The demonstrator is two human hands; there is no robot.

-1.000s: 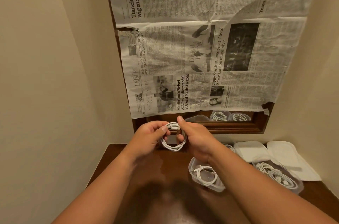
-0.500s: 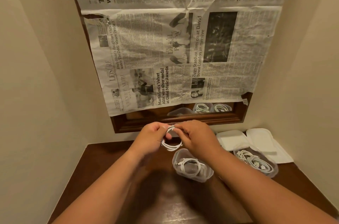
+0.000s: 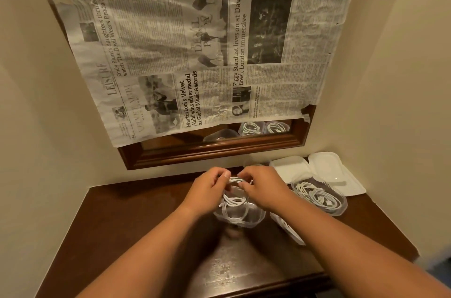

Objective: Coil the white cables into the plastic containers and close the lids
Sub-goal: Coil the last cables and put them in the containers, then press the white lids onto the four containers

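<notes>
Your left hand [image 3: 207, 191] pinches the coiled white cable [image 3: 234, 200] on one side, your right hand [image 3: 264, 190] the other, likely so the loops cannot spring apart over the open container [image 3: 256, 221] on the bench [image 3: 136, 224]; rightward, a filled container [image 3: 343, 206] awaits its lid [image 3: 290, 168].
</notes>
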